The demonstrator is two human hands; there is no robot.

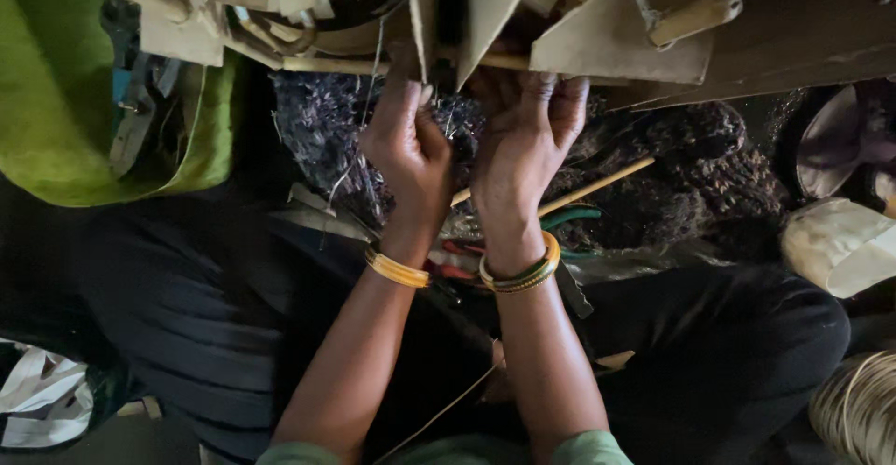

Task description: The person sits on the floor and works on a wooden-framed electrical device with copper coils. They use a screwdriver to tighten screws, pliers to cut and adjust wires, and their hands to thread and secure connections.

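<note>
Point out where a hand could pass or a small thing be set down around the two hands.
Bare room is scarce. The dark cloth over the lap, between the green fabric and the left hand, is the freest patch. Between the left hand and right hand only a narrow gap shows. Above, cardboard pieces and cane sticks crowd in; right of them, the cane coil.

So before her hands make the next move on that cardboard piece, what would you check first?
1. Left hand pinching the thin wire: ok.
2. Right hand up against the cardboard piece: ok.
3. What the right fingers grip: cannot tell, hidden.
4. Thin stick clear of both hands: ok, it lies behind them.
5. Pliers within reach on the lap: ok, beneath the wrists.
6. Light on the work: not ok, dim.
</note>
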